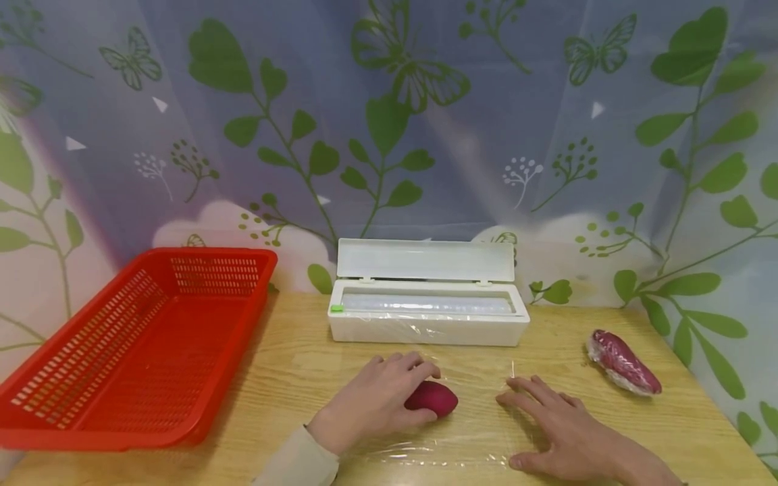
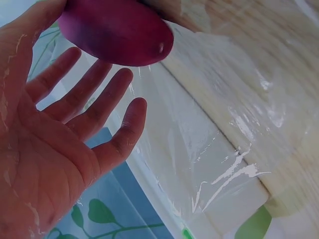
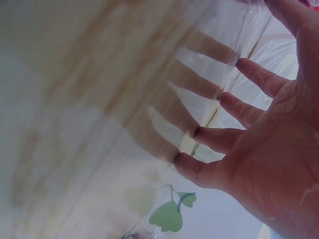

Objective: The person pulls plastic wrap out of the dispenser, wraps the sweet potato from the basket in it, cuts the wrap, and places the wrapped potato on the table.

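Note:
A purple-red sweet potato (image 1: 436, 398) lies on clear cling film (image 1: 468, 439) spread over the wooden table. My left hand (image 1: 373, 399) holds it between thumb and forefinger. In the left wrist view the other fingers are spread loosely below the sweet potato (image 2: 119, 32). To the right, my right hand (image 1: 565, 428) rests with spread fingers near the film's right side. Its fingertips (image 3: 184, 158) touch the surface, seen in the right wrist view. Behind both hands stands a white cling film box (image 1: 425, 331), lid up, with film drawn over its front edge.
A film-wrapped sweet potato (image 1: 626, 364) lies on the right of the wooden table (image 1: 298, 364). At the left stands a red plastic basket (image 1: 206, 398). A leaf-patterned curtain (image 1: 462, 169) hangs behind the table.

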